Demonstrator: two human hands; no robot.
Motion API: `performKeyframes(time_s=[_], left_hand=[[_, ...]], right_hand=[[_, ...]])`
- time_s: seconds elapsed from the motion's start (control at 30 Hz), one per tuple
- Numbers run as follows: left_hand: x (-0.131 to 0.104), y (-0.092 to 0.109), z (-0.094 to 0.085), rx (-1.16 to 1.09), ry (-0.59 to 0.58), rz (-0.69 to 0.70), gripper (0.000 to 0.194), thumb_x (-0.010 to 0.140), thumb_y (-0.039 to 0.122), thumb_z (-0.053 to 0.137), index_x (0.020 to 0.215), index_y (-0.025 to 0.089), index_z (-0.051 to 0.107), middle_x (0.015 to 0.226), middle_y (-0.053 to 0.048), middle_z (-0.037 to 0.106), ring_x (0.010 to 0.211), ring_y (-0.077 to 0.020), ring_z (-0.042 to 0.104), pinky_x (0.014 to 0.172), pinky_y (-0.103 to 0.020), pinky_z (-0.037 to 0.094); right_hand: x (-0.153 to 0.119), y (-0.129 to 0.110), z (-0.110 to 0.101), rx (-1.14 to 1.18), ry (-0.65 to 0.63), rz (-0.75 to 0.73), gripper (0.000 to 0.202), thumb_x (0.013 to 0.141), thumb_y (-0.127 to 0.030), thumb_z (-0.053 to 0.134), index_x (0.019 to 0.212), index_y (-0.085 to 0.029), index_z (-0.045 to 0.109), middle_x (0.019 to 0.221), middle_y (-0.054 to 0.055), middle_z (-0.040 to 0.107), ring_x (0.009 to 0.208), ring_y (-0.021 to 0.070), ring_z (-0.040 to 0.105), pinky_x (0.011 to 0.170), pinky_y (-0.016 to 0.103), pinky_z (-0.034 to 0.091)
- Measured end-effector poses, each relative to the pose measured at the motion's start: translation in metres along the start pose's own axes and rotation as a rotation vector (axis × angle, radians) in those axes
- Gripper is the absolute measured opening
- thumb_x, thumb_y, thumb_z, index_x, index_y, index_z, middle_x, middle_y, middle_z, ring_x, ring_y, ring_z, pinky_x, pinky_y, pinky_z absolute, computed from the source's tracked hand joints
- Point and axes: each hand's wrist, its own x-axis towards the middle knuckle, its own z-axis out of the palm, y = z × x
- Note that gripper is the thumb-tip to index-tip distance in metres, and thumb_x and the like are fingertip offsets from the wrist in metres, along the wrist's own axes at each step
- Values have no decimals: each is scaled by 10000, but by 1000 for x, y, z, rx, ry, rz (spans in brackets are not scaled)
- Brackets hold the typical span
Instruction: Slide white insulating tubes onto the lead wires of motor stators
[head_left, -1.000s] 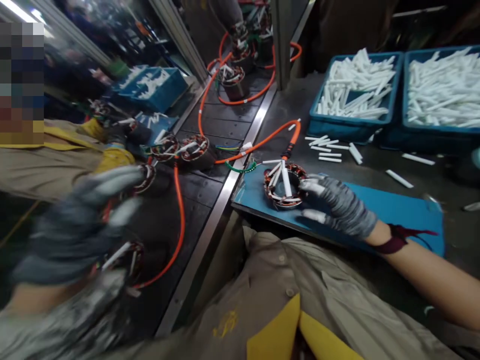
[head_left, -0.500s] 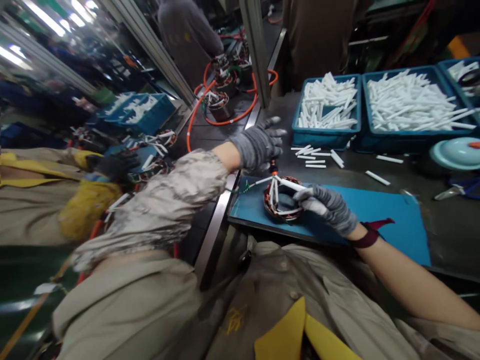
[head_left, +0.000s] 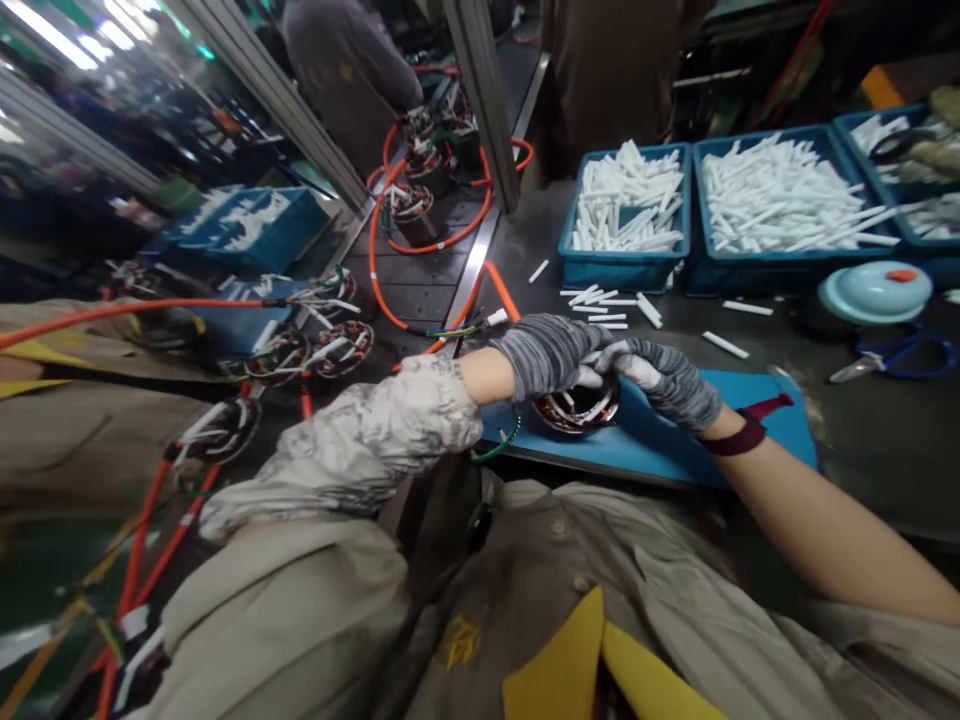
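Observation:
On the blue mat lies a ring-shaped copper coil with white sleeves. My left hand, in a grey striped glove, reaches over its far rim with fingers bent down and together. My right hand, gloved alike, meets it at the rim's far right, thumb and fingers pinched. Whatever the fingertips hold is hidden between them. A green twisted wire trails from the coil's left side, and an orange cable runs behind my left hand.
Blue bins of white tubes stand at the back right. Loose tubes, a light blue lidded container and scissors lie nearer. At left are more coils, orange cables and a person's sleeve.
My left hand has come down and right onto the coil, its fingers closing beside my right hand. An orange cable and a white connector now show behind it. The view has shifted.

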Motion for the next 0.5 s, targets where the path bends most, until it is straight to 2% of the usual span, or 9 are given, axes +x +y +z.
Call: performKeyframes(time_s=[0.07,0.13,0.23,0.3,0.4,0.5], left_hand=[[-1,3,0,126,-23,-6,377,999,378,561,1323,202,642,1213,-76,736,1091,-222,685,958,-330,506],[-10,-2,1,213,-42,-12,361,1036,386,490,1298,206,660,1151,-71,750,1053,-231,690,947,-352,503],[-24,-14,9,255,11,4,406,1064,424,402,1250,187,673,1105,-79,746,1024,-230,681,949,-372,488],[-29,-19,18,264,57,5,460,1069,457,359,1194,154,681,1100,-103,734,1028,-243,665,970,-397,471],[-31,-21,30,266,77,-12,514,1061,493,326,1096,130,689,1034,-118,724,978,-258,652,977,-425,455],[-33,-23,37,253,107,0,525,1052,512,323,1066,133,686,976,-113,715,942,-257,648,991,-438,449]], right_hand=[[-3,2,-4,55,-28,19,321,908,-534,679,962,-234,779,978,34,779,917,198,713,902,340,573],[-4,2,-9,116,-124,31,307,882,-503,722,1005,-227,775,1016,40,775,962,205,714,923,351,572],[-1,-2,-15,166,-263,41,497,844,-421,779,1309,-274,683,1079,28,765,1015,207,713,921,362,581],[2,-7,-17,119,-307,50,583,848,-400,774,1403,-303,625,1111,19,766,1062,212,710,953,372,572],[7,-15,-11,-39,-322,20,437,875,-446,730,1278,-276,729,1154,30,773,1119,246,704,1016,388,542],[8,-19,1,-161,-263,-50,363,923,-478,653,1173,-249,782,1116,42,787,1028,251,732,949,379,566]])
